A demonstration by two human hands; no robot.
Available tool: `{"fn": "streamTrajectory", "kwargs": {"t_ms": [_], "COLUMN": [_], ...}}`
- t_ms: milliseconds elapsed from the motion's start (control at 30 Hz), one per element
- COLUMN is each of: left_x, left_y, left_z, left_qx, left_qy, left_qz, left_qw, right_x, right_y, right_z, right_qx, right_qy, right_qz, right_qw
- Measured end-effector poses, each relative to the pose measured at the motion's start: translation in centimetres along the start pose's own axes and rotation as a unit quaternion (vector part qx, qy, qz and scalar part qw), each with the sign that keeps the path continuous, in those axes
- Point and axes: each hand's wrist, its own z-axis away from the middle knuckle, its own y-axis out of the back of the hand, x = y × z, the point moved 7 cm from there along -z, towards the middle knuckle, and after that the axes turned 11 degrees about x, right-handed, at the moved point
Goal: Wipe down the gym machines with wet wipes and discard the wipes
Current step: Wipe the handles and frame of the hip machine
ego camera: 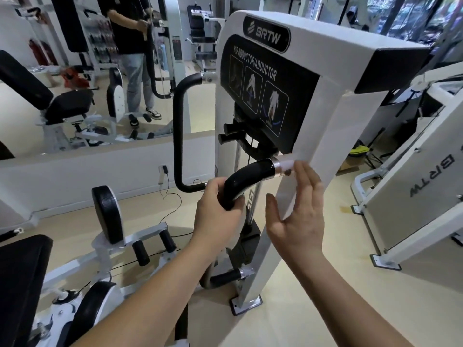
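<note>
left hand | wraps glossy curved black handle | right hand flat

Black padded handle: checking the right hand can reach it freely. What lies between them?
Head view: only the machine's chrome guide rod shows in the gap between the open right hand and the black padded handle, which the left hand grips.

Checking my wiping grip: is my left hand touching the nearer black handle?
Touching. Head view shows the left hand curled round the nearer black handle.
</note>
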Motion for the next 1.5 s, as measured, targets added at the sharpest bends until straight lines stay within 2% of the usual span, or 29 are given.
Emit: {"fn": "streamTrajectory", "kwargs": {"t_ms": [67,133,200,267,367,433,533,667,867,1033,1100,1167,1300,1433,1500], "left_x": [2.5,2.4,-0.4,-3.1,-5.1,-5.6,-6.1,-8.0,-7.5,-1.7,-1.4,-3.2,-7.7,-6.2,-4.9], "left_y": [0.1,0.2,0.5,0.6,0.1,0.0,0.3,0.4,-0.5,0.1,0.3,0.1,-0.3,2.3,3.9], "left_z": [-0.3,0.2,1.0,2.0,2.2,1.9,1.7,1.9,2.3,1.9,1.7,2.2,5.1,6.2,7.2], "left_qx": [0.007,0.001,-0.013,-0.04,-0.087,-0.123,-0.149,-0.132,-0.067,-0.007,-0.003,-0.016,-0.053,0.064,0.096], "left_qy": [-0.035,-0.042,0.001,0.052,0.068,0.047,0.019,0.058,0.103,0.039,0.042,0.073,0.186,0.175,0.159], "left_qz": [0.012,0.02,0.036,0.035,0.017,0.0,-0.029,-0.021,-0.042,0.017,0.038,0.017,-0.048,0.012,0.031], "left_qw": [0.999,0.999,0.999,0.997,0.994,0.991,0.988,0.989,0.992,0.999,0.998,0.997,0.98,0.982,0.982], "right_x": [1.6,4.1,7.1,9.8,12.8,14.1,15.1,15.8,17.9,17.9,18.4,18.8,18.5,17.7,17.2], "right_y": [0.8,0.7,-0.4,-1.7,-3.8,-4.8,-5.4,-5.4,-6.5,-6.8,-7.0,-7.2,-7.3,-7.0,-6.7], "right_z": [2.2,3.7,5.0,6.1,6.9,7.5,8.0,6.2,6.0,6.0,6.0,6.1,5.9,5.6,5.9], "right_qx": [0.037,0.035,-0.01,-0.056,-0.113,-0.106,-0.082,-0.065,-0.092,-0.089,-0.081,-0.087,-0.091,-0.103,-0.113], "right_qy": [-0.064,-0.182,-0.341,-0.426,-0.439,-0.455,-0.43,-0.399,-0.404,-0.378,-0.376,-0.375,-0.367,-0.362,-0.395], "right_qz": [0.012,0.01,-0.005,0.019,0.055,0.029,0.004,-0.011,-0.036,-0.02,-0.016,-0.011,0.009,0.021,0.022], "right_qw": [0.997,0.983,0.94,0.903,0.89,0.883,0.899,0.914,0.909,0.921,0.923,0.923,0.926,0.926,0.912]}}
